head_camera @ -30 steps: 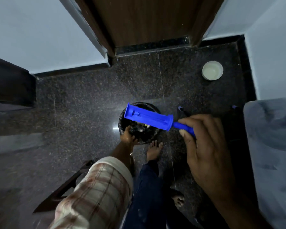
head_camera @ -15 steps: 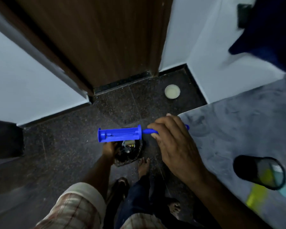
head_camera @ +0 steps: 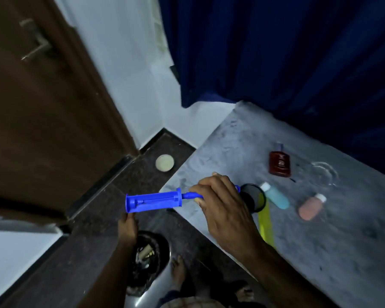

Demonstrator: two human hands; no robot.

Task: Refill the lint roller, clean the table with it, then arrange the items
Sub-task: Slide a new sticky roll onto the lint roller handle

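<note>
Right hand (head_camera: 226, 210) is closed around the handle of the blue lint roller (head_camera: 153, 200), fingers curled over the stem, holding it level with the bare spool pointing left, out past the table's near corner and above the floor. No adhesive refill is visible on the spool. Left hand (head_camera: 127, 226) is lowered below the spool's free end, at the rim of a dark bin (head_camera: 150, 260) standing on the floor; whether its fingers are open or gripping cannot be told, as the frame is blurred there.

Grey table (head_camera: 320, 252) lies to the right of the roller. Just behind the right hand sits a black round container (head_camera: 253, 197) on its side, mouth facing the camera, with a yellow-green strip (head_camera: 266, 227) lying beside it. Further out lie a blue bottle with a white cap (head_camera: 276, 197), a pinkish bottle with a white cap (head_camera: 310, 207), a dark red bottle (head_camera: 279, 163), and a clear glass item (head_camera: 322, 174), all apart from one another.

Beyond the table corner, a pale round dish (head_camera: 164, 163) rests on the dark floor (head_camera: 111, 196) near the brown door (head_camera: 42, 107). A dark blue curtain (head_camera: 276, 52) hangs behind the table.
</note>
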